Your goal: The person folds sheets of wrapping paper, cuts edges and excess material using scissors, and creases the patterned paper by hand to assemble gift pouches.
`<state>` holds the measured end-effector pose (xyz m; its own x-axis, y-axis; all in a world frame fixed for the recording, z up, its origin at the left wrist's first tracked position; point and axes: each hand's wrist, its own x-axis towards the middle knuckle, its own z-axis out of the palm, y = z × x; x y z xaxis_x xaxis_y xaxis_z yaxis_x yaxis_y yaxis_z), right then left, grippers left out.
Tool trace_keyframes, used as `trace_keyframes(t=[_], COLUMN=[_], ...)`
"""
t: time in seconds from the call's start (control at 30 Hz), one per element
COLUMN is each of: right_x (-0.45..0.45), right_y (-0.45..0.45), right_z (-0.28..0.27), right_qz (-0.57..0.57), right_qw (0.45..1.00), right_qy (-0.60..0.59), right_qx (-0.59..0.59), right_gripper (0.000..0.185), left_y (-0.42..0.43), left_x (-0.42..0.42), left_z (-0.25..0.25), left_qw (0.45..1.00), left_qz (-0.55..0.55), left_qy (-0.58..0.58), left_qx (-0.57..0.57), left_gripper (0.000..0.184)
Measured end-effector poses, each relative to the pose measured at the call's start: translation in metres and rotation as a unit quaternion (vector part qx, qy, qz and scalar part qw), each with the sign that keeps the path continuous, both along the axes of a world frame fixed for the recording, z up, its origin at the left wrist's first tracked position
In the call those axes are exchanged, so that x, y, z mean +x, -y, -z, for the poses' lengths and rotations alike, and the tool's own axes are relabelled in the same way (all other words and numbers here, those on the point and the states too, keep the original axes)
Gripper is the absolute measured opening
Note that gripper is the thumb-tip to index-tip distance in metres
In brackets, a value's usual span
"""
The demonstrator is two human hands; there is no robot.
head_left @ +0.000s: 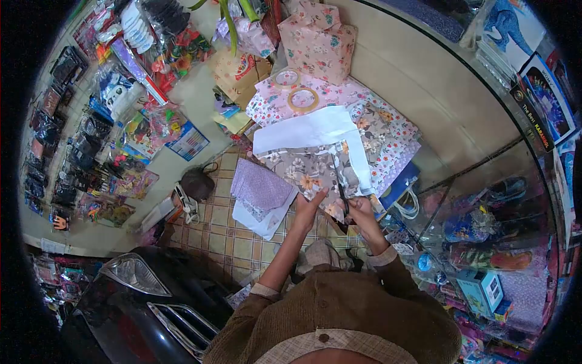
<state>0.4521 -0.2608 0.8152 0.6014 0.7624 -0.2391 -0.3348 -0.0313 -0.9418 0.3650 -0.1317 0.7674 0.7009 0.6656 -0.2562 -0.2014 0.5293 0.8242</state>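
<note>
A sheet of grey-brown floral wrapping paper [306,173] lies over a white sheet [303,130], its near end coming toward my body. My left hand [307,209] grips the near edge of the floral paper between thumb and fingers. To its right, my right hand [364,217] is closed around dark scissors [343,197], blades pointing away from me along the paper. The fingers in the scissor handles are partly hidden. Beyond the sheets, a yellowish tape roll [303,99] and a paler tape roll [287,78] rest on pink floral paper [267,100].
A floral-wrapped package [318,45] stands at the back. Folded purple paper [262,185] lies left of my arms. A glass display case [485,200] curves along the right. At lower left is a black motorcycle [157,303]. Packaged goods [121,91] hang along the left wall.
</note>
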Motion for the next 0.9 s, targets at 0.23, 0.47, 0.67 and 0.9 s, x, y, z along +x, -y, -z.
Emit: trace_keyframes(t=[0.23, 0.47, 0.67, 0.9], right_x=[-0.004, 0.000, 0.010, 0.029], right_y=[-0.005, 0.000, 0.036, 0.061], right_z=[0.007, 0.019, 0.026, -0.048], right_qz=[0.061, 0.022, -0.217, -0.500], right_qw=[0.994, 0.998, 0.953, 0.864], right_qy=[-0.048, -0.024, -0.198, 0.008], right_qx=[0.074, 0.046, 0.076, 0.052], right_gripper=[0.040, 0.051, 0.049, 0.061], left_y=[-0.001, -0.002, -0.040, -0.082], left_x=[0.000, 0.002, 0.001, -0.031], left_z=[0.007, 0.000, 0.012, -0.026], left_qw=[0.999, 0.995, 0.992, 1.000], left_qz=[0.012, -0.026, -0.012, -0.003], left_qy=[-0.018, 0.042, 0.067, 0.002], left_qx=[0.044, -0.091, -0.104, -0.009], left_gripper=[0.050, 0.045, 0.042, 0.051])
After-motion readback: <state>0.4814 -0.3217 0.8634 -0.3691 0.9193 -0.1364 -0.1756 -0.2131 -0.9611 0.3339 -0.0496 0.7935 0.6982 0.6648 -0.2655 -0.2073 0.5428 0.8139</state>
